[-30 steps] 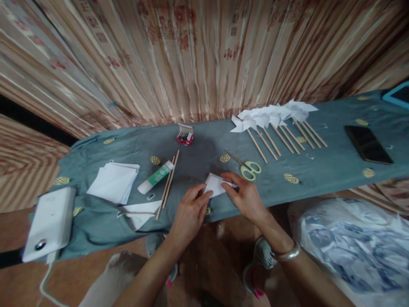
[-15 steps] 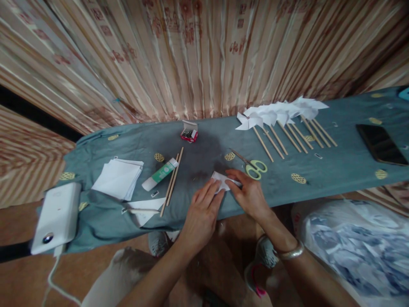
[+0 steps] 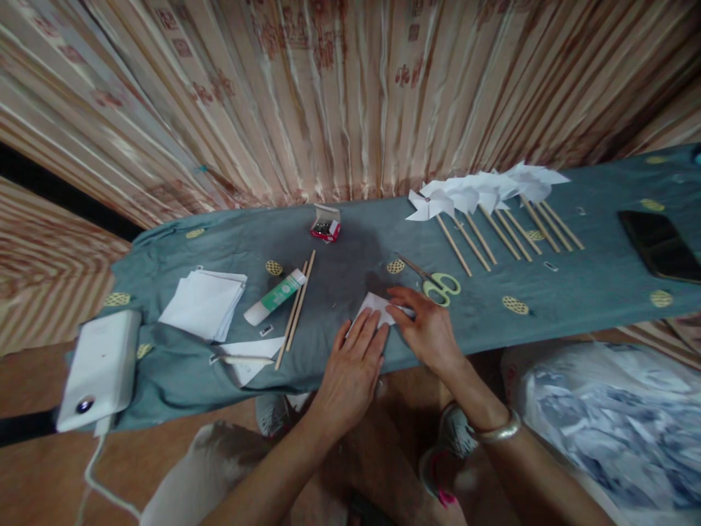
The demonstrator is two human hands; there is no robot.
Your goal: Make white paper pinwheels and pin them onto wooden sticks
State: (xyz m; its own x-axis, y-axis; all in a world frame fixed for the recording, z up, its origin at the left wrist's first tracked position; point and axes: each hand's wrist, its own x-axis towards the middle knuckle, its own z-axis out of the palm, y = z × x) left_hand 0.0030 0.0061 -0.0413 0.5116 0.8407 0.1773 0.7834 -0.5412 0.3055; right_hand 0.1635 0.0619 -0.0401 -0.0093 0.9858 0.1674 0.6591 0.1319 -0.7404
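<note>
A small folded white paper lies on the blue-grey cloth near the front edge. My left hand lies flat on it with fingers stretched out, pressing its left part. My right hand rests on its right side, fingertips pressing the fold. Most of the paper is hidden under both hands.
Green-handled scissors lie just right of my right hand. A row of white paper pinwheels on sticks is at the back right. A glue stick, two sticks, a paper stack, a staple box, a phone and a white device also lie there.
My left hand has slid forward over the paper and flattened on it. The right hand has stayed on the paper's right side. The view has shifted slightly.
</note>
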